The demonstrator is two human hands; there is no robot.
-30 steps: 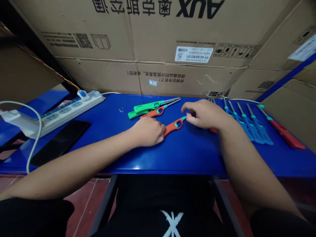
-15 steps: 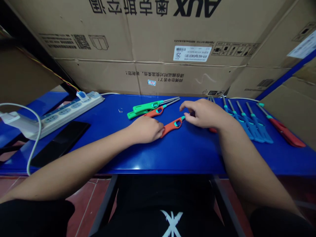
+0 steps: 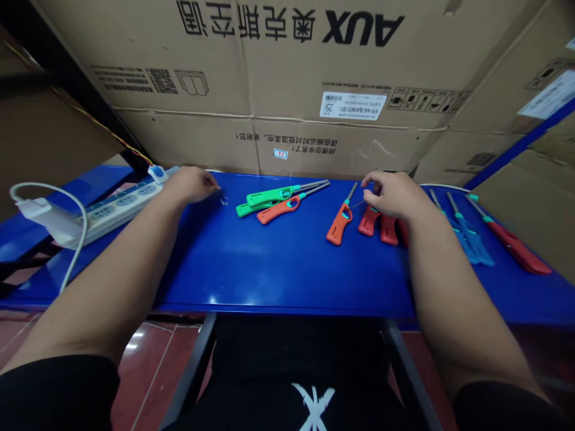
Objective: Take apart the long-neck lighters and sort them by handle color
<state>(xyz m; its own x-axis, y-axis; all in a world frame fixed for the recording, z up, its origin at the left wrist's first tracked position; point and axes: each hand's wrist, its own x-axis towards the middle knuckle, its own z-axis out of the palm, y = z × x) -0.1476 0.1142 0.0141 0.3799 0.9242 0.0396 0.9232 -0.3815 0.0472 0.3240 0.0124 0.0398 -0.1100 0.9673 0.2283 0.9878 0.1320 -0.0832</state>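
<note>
Left hand [image 3: 194,184] curled near metal bits [image 3: 224,201], contents unclear; right hand [image 3: 390,193] around thin rod [image 3: 359,204].

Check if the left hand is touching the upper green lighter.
Apart. The head view shows a plain strip of blue tabletop between the left hand and the handle end of the upper green lighter.

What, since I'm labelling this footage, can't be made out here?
In the head view:
- Upper ends of the red lighters partly behind the right hand: hidden by it.
- Thin line beside that hand: too small to identify.
- Small bits on the table: too small to name.
- Whether the left hand grips anything: hidden by its curled fingers.
</note>
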